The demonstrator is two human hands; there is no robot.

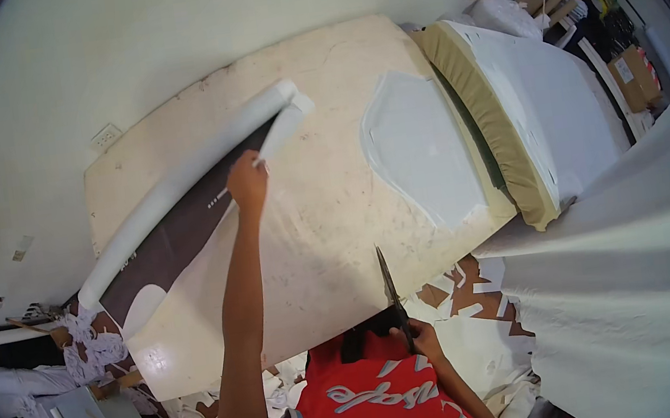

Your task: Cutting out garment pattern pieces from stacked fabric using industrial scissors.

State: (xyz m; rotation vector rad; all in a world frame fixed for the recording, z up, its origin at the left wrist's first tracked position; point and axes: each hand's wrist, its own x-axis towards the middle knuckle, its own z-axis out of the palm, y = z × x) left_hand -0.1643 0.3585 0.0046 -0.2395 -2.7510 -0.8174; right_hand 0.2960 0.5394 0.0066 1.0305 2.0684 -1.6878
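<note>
- Left hand (248,182), upper centre, pinches the white sheet (290,122) beside its roll (180,187).
- Right hand (420,339), bottom centre, grips shut scissors (391,290); the upright point could snag the sheet.

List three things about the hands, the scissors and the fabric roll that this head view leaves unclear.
- Right hand: its fingers are hidden behind the scissors handles and the red shirt.
- Left hand: its fingertips are too small to show whether they pinch the white sheet.
- White roll: its lower end merges into blurred scraps near the rim.
</note>
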